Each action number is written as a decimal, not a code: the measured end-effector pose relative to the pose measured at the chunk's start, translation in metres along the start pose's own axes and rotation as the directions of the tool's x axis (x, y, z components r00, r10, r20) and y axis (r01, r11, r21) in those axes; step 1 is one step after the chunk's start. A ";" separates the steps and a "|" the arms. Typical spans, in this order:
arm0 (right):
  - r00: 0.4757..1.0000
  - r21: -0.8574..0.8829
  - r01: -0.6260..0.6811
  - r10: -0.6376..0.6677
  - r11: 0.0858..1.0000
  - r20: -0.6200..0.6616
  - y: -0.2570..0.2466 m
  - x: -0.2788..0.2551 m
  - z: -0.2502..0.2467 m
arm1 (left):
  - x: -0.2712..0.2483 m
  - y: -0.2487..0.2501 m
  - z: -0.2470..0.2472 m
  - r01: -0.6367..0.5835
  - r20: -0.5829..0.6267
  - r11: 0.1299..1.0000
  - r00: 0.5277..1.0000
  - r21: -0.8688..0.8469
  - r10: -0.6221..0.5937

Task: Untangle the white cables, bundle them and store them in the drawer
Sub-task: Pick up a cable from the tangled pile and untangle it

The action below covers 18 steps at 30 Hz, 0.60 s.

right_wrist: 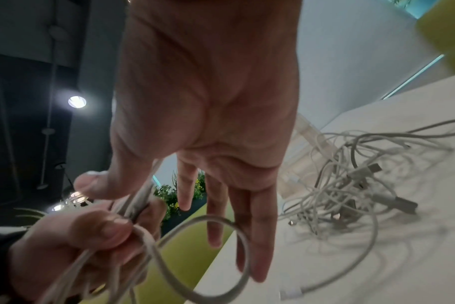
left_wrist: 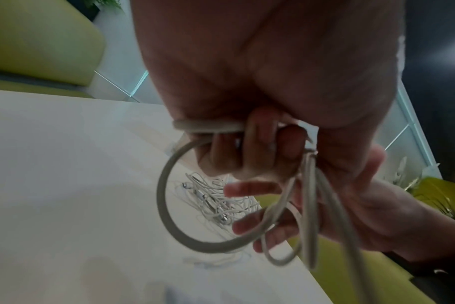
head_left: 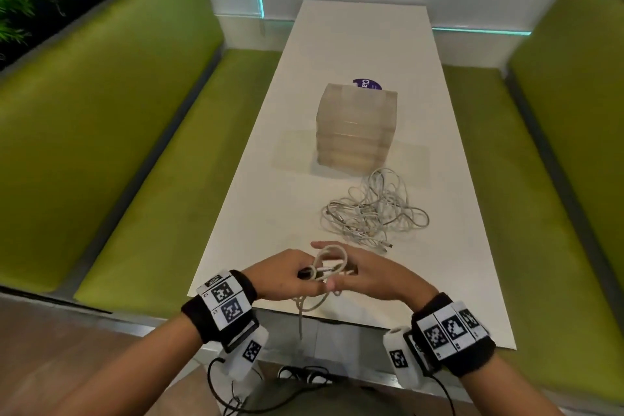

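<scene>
Both bare forearms wore black wristbands (head_left: 216,307) carrying white blocks (head_left: 450,328) printed with black square-code markers. A white camera pod (head_left: 248,353) hung under each wrist, trailing thin black cables (head_left: 216,385).

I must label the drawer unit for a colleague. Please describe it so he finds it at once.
On the long white table between the green benches, look past the tangled cables. The drawer unit is a frosted, translucent box, the only upright thing there.

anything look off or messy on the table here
Yes: a tangle of white cables lies in a knotted heap beside the drawer unit. One tail of the cable in the hands dangles over the table edge.
</scene>
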State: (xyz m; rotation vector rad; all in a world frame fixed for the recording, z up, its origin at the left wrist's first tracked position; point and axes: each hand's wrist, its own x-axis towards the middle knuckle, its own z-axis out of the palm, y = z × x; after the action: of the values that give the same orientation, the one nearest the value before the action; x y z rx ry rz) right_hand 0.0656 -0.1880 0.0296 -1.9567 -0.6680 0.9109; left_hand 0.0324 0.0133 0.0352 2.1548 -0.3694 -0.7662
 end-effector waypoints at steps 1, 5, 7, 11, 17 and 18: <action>1.000 0.020 0.012 -0.012 1.000 0.004 0.001 0.000 0.004 | 0.000 0.000 0.001 -0.013 -0.001 1.000 1.000 0.011 0.013; 0.999 0.101 0.041 -0.037 0.994 -0.038 -0.003 0.001 0.016 | -0.002 0.000 0.008 -0.032 -0.046 0.999 0.998 -0.029 0.031; 0.998 0.144 0.032 -0.023 0.989 -0.066 -0.004 0.001 0.019 | -0.005 -0.002 0.011 -0.026 -0.058 0.996 0.998 -0.087 0.021; 0.995 0.183 -0.027 0.045 0.983 -0.095 0.002 0.000 0.019 | -0.017 -0.010 0.011 0.054 -0.097 0.951 0.992 -0.303 -0.087; 0.991 0.259 -0.089 0.112 0.962 -0.075 0.003 -0.001 0.020 | -0.019 -0.013 0.011 0.111 -0.111 0.834 0.973 -0.541 -0.202; 0.990 0.267 -0.098 0.120 0.959 -0.067 0.003 -0.001 0.020 | -0.019 -0.013 0.010 0.111 -0.117 0.831 0.971 -0.545 -0.207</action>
State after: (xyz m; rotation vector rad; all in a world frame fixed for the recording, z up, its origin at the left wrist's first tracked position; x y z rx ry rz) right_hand 0.0492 -0.1802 0.0199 -1.7941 -0.3722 0.9291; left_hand 0.0113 0.0248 0.0274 1.7077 0.1175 -0.6695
